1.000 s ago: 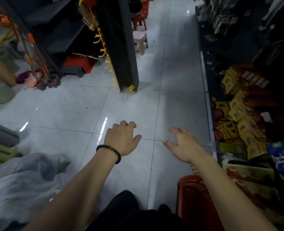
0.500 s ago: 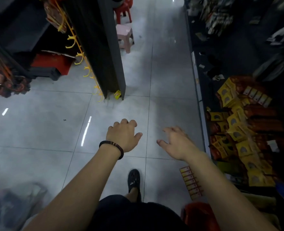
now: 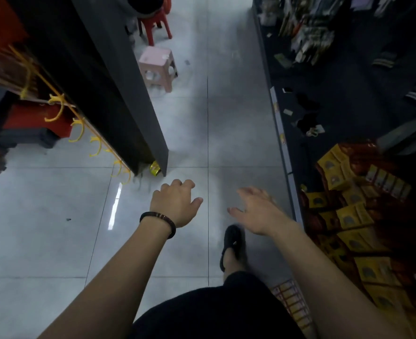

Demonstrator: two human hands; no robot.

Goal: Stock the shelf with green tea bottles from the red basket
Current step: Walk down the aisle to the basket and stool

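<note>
We are mid-stride on the tiled floor (image 3: 55,241) of a shop aisle. Neither the red basket nor a green tea bottle shows anywhere in view, so both lie somewhere outside it. The step, as we judge it, is plain walking, either to fetch the basket or to reach the shelf to be stocked; we cannot tell which. To do it well we hold the middle of the lane, look ahead, and leave both arms free for the lift.

The black rack (image 3: 109,89) walls our left, and its end panel comes down to a sharp corner just ahead of us. The low shelf (image 3: 286,155) runs along our right with a long hard front rail, and yellow packets (image 3: 348,216) lie heaped on it. Between the two the lane is open, though a pink stool (image 3: 156,67) stands further on beside the rack and narrows it there.

Our left grip (image 3: 175,204) is loosely curled and holds nothing. Our right grip (image 3: 255,211), blurred, has its fingers spread and is likewise empty. A dark shoe (image 3: 232,243) steps below it, near the rail — a slight drift left seems wise. The yellow hooks (image 3: 79,126) jut from the rack's far side, well clear of us.
</note>
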